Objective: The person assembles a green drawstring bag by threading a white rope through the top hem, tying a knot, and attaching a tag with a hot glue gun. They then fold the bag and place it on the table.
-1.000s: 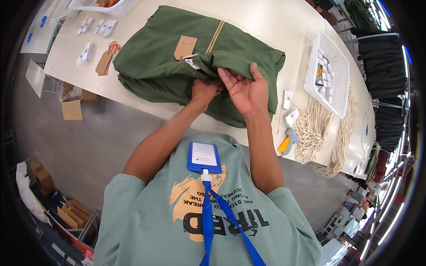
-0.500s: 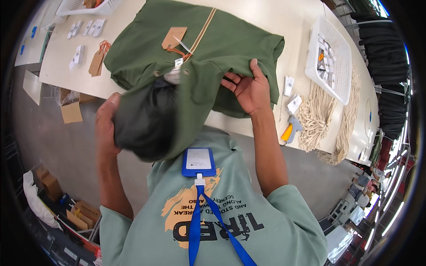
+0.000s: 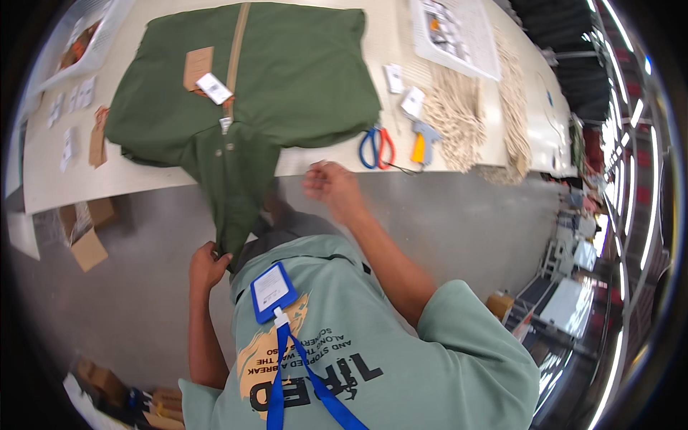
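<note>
The green garment (image 3: pixel 287 86) lies spread on the worktop (image 3: pixel 86 179), one part hanging over the near edge. The left hand (image 3: pixel 208 265) has its fingers clamped on that hanging end, keeping it taut. The right hand (image 3: pixel 331 185) hovers loosely curled, holding nothing, near the scissors (image 3: pixel 378 147).

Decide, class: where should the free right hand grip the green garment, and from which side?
Grip the hanging strip of the garment just below the table edge, coming from its right. It hangs narrow and free there; the left hand already pinches its bottom end, and the right hand hovers beside it, holding nothing.
</note>
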A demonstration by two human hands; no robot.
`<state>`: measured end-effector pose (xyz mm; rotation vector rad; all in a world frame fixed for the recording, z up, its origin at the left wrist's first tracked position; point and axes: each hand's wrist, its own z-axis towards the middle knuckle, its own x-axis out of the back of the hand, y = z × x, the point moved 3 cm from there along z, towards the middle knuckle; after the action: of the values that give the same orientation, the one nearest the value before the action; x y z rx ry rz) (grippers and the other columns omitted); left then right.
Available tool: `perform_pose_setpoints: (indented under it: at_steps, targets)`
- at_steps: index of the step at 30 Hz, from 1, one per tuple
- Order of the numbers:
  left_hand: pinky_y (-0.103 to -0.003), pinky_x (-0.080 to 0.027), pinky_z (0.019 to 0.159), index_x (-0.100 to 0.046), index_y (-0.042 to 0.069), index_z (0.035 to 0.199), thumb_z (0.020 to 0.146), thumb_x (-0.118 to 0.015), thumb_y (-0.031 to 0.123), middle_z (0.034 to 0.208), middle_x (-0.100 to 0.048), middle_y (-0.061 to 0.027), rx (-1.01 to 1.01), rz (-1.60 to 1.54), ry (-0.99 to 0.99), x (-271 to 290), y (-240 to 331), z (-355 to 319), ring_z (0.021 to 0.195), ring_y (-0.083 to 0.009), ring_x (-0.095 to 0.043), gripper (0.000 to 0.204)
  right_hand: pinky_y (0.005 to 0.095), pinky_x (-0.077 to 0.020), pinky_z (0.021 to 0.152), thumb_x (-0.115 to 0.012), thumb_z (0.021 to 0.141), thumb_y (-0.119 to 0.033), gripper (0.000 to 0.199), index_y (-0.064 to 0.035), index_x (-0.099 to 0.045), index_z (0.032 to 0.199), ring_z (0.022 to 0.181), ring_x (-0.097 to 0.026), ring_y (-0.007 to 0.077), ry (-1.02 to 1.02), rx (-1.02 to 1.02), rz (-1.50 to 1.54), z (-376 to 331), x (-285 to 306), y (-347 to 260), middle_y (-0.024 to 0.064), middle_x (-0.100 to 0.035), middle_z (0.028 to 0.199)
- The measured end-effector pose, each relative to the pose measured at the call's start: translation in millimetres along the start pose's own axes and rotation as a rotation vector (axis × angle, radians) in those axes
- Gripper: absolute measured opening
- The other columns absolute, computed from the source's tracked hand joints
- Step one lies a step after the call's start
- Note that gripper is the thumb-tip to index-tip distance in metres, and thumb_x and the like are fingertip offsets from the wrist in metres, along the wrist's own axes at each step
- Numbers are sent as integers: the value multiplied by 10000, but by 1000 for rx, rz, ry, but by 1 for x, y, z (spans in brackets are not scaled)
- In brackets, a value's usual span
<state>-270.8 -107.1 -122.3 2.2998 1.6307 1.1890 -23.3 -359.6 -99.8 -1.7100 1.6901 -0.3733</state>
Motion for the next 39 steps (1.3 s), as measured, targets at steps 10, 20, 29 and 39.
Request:
perform_pose_setpoints:
  at_steps: [10, 20, 29, 39]
  targets:
    - [-468, -547, 765, -575, 58, 1363, 862, -763, 285, 820, -726, -153, 28, 219, 268, -41, -24, -20, 846, -350, -716, 582, 298, -558, 628, -654, 980, -197, 133, -76, -667, 1035, 766, -673, 136, 490, 199, -78, -60, 145, 3, 27, -687, 915]
    - [-414, -531, 701, -701, 7, 1116, 873, -748, 272, 771, -699, -133, -207, 242, 224, -36, 97, 13, 733, -293, -686, 362, 365, -536, 701, -668, 892, -134, 150, -32, -739, 975, 732, -653, 214, 1156, 708, -624, 10, 358, -142, 90, -715, 849]
    - [-364, -518, 656, -714, -8, 1053, 892, -733, 251, 722, -683, -128, -245, 98, 111, -84, 242, 22, 658, -236, -665, 306, 454, -519, 783, -822, 790, -250, 325, -66, -625, 973, 910, -634, 319, 1122, 704, -825, 31, 361, -160, 111, -610, 995]
    - [-328, -504, 650, -706, -5, 1085, 897, -736, 197, 719, -657, -96, -386, 219, 94, -69, 338, 16, 642, -183, -614, 278, 353, -459, 584, -751, 861, -249, 185, -76, -688, 880, 756, -579, 136, 713, 263, -296, 47, 381, -185, 9, -585, 793]
